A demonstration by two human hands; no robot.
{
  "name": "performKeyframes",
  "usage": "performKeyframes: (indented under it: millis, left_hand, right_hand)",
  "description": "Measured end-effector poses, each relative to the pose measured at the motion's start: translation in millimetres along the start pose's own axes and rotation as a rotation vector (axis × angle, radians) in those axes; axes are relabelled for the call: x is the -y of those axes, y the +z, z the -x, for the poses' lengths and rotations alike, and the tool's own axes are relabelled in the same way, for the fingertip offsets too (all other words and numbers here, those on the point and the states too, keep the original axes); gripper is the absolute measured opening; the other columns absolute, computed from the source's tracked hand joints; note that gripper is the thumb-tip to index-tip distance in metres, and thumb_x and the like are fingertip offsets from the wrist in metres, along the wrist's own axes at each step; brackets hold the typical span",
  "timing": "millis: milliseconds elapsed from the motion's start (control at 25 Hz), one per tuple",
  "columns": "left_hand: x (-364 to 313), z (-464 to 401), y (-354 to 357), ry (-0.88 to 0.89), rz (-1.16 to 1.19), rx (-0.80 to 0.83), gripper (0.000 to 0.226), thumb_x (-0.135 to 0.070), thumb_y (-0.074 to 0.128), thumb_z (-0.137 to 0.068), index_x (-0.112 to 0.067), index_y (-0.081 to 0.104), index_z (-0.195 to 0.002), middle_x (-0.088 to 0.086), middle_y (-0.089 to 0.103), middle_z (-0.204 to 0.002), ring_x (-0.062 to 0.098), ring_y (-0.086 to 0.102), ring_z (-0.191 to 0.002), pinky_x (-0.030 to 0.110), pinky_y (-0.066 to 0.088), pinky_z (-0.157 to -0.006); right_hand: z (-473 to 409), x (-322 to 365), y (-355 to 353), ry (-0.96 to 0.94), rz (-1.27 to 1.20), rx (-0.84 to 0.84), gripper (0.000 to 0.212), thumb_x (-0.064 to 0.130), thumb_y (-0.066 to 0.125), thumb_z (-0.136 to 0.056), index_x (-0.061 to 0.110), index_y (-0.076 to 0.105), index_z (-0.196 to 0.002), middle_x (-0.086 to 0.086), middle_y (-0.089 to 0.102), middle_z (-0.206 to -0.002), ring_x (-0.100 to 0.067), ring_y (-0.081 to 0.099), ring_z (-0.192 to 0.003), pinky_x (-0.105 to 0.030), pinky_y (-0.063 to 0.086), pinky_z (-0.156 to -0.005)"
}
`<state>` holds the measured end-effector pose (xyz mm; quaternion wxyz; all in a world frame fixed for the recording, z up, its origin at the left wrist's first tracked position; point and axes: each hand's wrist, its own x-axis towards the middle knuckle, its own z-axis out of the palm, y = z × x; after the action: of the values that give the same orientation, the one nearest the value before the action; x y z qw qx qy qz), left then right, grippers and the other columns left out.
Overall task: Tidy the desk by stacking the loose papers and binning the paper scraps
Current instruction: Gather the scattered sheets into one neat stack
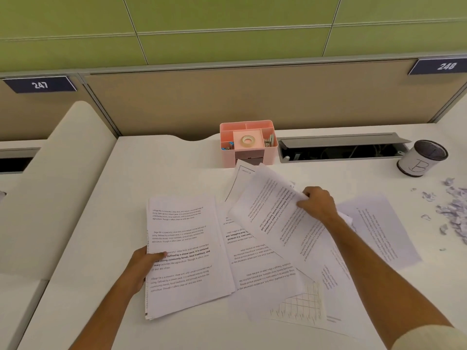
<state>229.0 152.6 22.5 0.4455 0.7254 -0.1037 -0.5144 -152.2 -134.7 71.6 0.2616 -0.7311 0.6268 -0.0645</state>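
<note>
Head view. Left hand (144,263): thumb on top, fingers under, I grip the left edge of the gathered paper stack (184,251). Right hand (317,203): fingers curled round the edge of a printed sheet (267,210), lifted and tilted over the loose papers (265,263) lying between my two grips. Paper scraps (452,210): heaped well right of my right hand. Cup marked B (420,158): beyond the scraps. Pink organiser (247,142): beyond the lifted sheet.
</note>
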Motion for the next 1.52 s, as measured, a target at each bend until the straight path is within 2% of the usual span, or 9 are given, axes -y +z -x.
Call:
performKeyframes:
  millis: [200,440,600,760,920,1080,1200,1320,1520]
  left_hand:
    - [2,1,4,0.022,0.0,-0.041,0.039,0.001,0.067,-0.086,-0.011,0.062,-0.123,0.011,0.071,-0.105,0.032,0.067,-0.096,0.045,0.054,-0.085]
    - [4,3,4,0.019,0.003,-0.058,0.04,0.001,0.067,-0.086,-0.009,0.062,-0.125,0.014,0.07,-0.111,0.035,0.066,-0.1,0.052,0.052,-0.09]
    - [5,5,4,0.015,0.013,-0.046,0.043,0.0,0.068,-0.086,-0.009,0.06,-0.127,0.014,0.069,-0.114,0.035,0.066,-0.101,0.053,0.052,-0.091]
    - [7,9,4,-0.001,0.053,-0.026,0.043,0.0,0.067,-0.086,-0.009,0.06,-0.127,0.015,0.069,-0.113,0.036,0.066,-0.101,0.051,0.054,-0.087]
    - [4,14,6,-0.005,0.086,-0.014,0.042,-0.001,0.066,-0.086,-0.005,0.06,-0.127,0.016,0.07,-0.109,0.036,0.068,-0.095,0.041,0.057,-0.075]
    - [-1,18,10,-0.012,0.153,-0.033,0.038,-0.026,0.066,-0.09,-0.008,0.062,-0.124,0.017,0.072,-0.105,0.035,0.07,-0.094,0.043,0.057,-0.079]
    - [-4,23,9,-0.044,0.218,0.015,0.045,-0.046,0.06,-0.09,-0.013,0.064,-0.121,0.017,0.072,-0.109,0.035,0.069,-0.099,0.044,0.056,-0.083]
    - [-5,26,8,-0.027,0.279,0.09,0.05,-0.058,0.049,-0.09,-0.023,0.063,-0.123,0.014,0.071,-0.115,0.036,0.068,-0.104,0.045,0.054,-0.085]
    - [-5,23,6,-0.051,0.268,0.126,0.052,-0.061,0.043,-0.092,-0.023,0.063,-0.122,0.011,0.07,-0.118,0.032,0.067,-0.107,0.045,0.051,-0.093]
  right_hand:
    - [17,15,-40,-0.115,0.013,-0.119,0.005,0.021,0.062,-0.089,0.017,0.059,-0.088,-0.001,0.064,-0.081,-0.019,0.061,-0.071,-0.027,0.043,-0.063]
    - [42,37,-83,-0.262,-0.069,-0.238,0.011,0.022,0.059,-0.093,0.011,0.059,-0.095,-0.004,0.065,-0.084,-0.023,0.064,-0.071,-0.033,0.053,-0.06]
    - [62,71,-121,-0.365,-0.141,-0.362,0.01,0.018,0.06,-0.092,0.012,0.053,-0.086,0.005,0.055,-0.069,-0.014,0.053,-0.062,-0.027,0.035,-0.049]
    - [80,111,-147,-0.424,-0.511,-0.38,0.015,0.016,0.063,-0.089,0.002,0.056,-0.091,-0.007,0.068,-0.089,-0.023,0.068,-0.08,-0.04,0.057,-0.062]
    - [89,144,-145,-0.461,-1.065,-0.19,0.024,0.001,0.062,-0.088,0.001,0.059,-0.112,-0.011,0.071,-0.107,-0.026,0.071,-0.095,-0.037,0.059,-0.077]
    - [80,154,-87,-0.232,-1.386,0.082,0.033,-0.003,0.06,-0.089,-0.001,0.058,-0.121,-0.012,0.071,-0.111,-0.026,0.071,-0.095,-0.037,0.059,-0.078]
    - [82,151,-11,0.047,-1.449,0.261,0.03,-0.003,0.058,-0.09,0.003,0.061,-0.119,-0.012,0.071,-0.114,-0.025,0.071,-0.094,-0.036,0.059,-0.074]
    - [92,143,55,0.26,-1.341,0.415,0.026,-0.001,0.06,-0.09,0.002,0.061,-0.116,-0.014,0.07,-0.114,-0.029,0.069,-0.099,-0.039,0.059,-0.076]
    - [103,148,94,0.353,-1.254,0.454,0.028,-0.003,0.062,-0.088,0.002,0.062,-0.115,-0.016,0.07,-0.112,-0.032,0.068,-0.099,-0.042,0.058,-0.08]
